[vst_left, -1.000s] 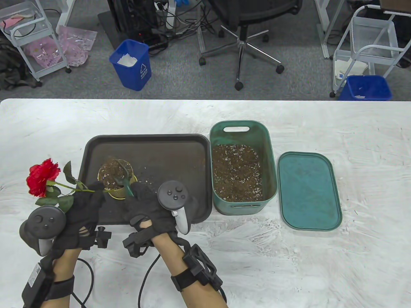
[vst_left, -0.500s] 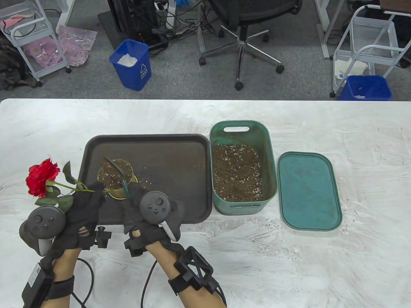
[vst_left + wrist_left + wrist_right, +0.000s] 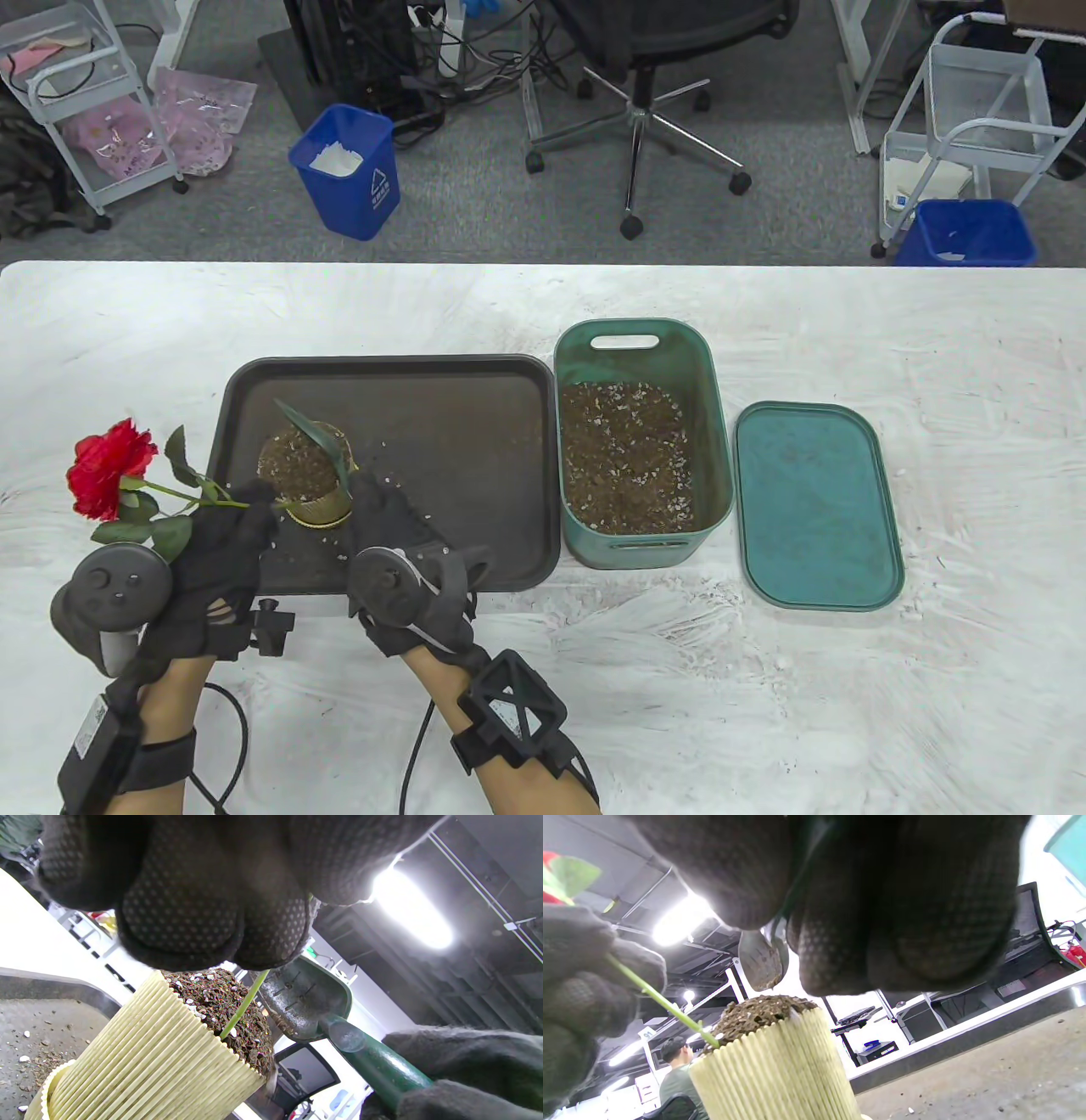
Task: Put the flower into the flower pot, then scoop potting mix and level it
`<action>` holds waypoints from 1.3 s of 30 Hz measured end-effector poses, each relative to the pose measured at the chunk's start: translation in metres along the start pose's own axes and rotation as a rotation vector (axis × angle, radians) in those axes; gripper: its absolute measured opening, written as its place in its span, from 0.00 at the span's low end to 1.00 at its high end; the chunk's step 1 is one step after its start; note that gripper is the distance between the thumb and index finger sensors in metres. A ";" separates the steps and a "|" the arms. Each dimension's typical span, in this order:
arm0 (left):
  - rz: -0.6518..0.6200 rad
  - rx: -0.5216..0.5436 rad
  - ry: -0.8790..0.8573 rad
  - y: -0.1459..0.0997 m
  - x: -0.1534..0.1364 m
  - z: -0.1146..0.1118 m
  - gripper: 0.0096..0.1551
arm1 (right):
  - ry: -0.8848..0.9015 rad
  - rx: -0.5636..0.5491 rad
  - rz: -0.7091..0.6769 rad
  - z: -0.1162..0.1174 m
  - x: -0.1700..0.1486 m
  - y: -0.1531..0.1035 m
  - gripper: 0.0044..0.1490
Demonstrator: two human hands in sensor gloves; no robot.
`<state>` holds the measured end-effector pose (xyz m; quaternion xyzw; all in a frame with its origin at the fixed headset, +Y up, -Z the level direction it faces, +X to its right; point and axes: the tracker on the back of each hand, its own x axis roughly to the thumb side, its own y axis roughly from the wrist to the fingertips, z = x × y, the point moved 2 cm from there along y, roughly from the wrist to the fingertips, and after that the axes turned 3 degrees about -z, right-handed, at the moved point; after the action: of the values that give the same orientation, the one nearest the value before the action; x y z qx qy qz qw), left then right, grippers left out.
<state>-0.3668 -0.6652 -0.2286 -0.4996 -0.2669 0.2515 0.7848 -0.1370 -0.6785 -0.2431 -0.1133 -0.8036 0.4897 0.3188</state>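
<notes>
office: swivel chair (image 3: 645,51), carts (image 3: 976,110)

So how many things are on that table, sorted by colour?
Red: 1, the rose.
Green: 3, the soil bin, its lid, the trowel.
Black: 1, the tray.
Cream: 1, the ribbed flower pot.
Total: 6, not counting the two gloved hands.
</notes>
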 end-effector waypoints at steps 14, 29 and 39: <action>0.003 0.000 -0.005 0.001 0.000 0.000 0.25 | 0.596 0.140 0.214 0.007 -0.016 0.005 0.34; 0.010 0.003 -0.008 0.000 -0.002 0.001 0.25 | 0.360 0.194 0.084 0.021 -0.006 -0.001 0.31; 0.010 0.002 -0.010 0.000 -0.003 0.001 0.25 | 0.482 0.116 0.107 0.017 -0.012 -0.001 0.31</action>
<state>-0.3691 -0.6664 -0.2292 -0.4989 -0.2678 0.2583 0.7827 -0.1383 -0.6971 -0.2529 -0.2508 -0.6678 0.5098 0.4809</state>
